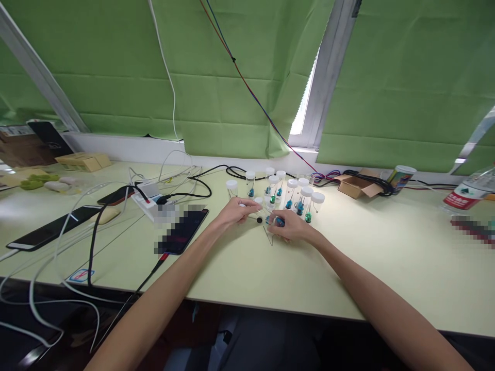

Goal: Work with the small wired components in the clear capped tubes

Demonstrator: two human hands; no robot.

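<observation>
My left hand (pixel 240 210) is closed in a pinch, its fingertips around something thin and pale that I cannot make out. A small round black piece (pixel 259 220) is just below those fingertips. Close by on the right, my right hand (pixel 289 225) has its fingers curled around a small blue piece (pixel 279 222), which is partly hidden. Below it, a thin metal wire (pixel 269 237) rests on the table. Behind both hands stand several clear tubes with white caps, such as one tube (pixel 312 207) at the right, with blue or green pieces and wires inside.
Left of my arms lie a dark phone (pixel 181 232), another phone (pixel 50 228), a white power strip (pixel 149 203) and tangled cables. Toward the back right are an open cardboard box (pixel 358 186), a can (pixel 402 179) and a bottle (pixel 466 195). The table (pixel 309 288) ends near my body.
</observation>
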